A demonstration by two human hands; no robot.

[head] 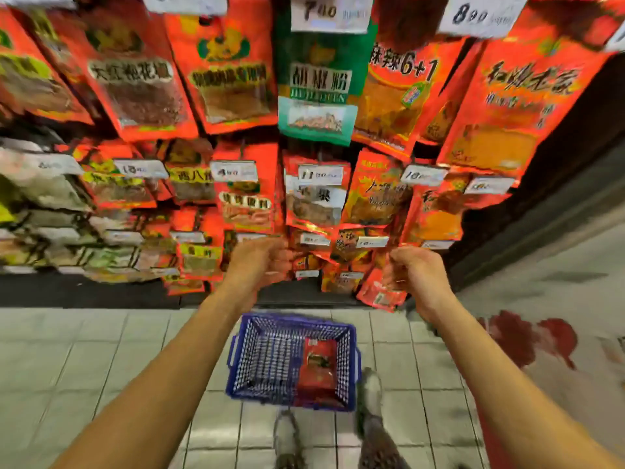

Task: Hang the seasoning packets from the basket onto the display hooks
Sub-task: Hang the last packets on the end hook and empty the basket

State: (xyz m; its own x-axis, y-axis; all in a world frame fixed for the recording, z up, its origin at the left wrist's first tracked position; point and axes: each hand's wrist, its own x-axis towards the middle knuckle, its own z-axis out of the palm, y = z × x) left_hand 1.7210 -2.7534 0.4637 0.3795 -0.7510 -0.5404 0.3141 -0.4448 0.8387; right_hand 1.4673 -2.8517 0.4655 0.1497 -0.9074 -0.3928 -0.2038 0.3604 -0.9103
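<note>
**A:** ok so starting closest: two shoes [368,390] on the tiled floor [84,367], and right in front of them a blue basket [263,360] sitting on the tiles. There's a red seasoning packet [319,367] lying flat in it, over toward the basket's right wall. Looks like more red under it, but it's too blurry to count.

**B:** and the hands?

**A:** both arms reach out over the basket toward the lower rows of the display. Left hand [258,262] has its fingers curled in tight at the packets on the low hooks; can't make out whether it's actually pinching anything, the frame is smeared there. Right hand [417,272] is curled too, and its fingers grip the top of a red packet [380,292] that hangs down from the fist, its bottom corner near the foot of the rack.

**B:** what's behind?

**A:** wall of hanging packets [243,194], mostly red-orange, with white price tags [233,171] clipped in front of each column. Higher up there's one green packet [318,82] in the middle of the top row, between red ones. Off to the right the floor has a red blotchy pattern [527,336] on it.
</note>
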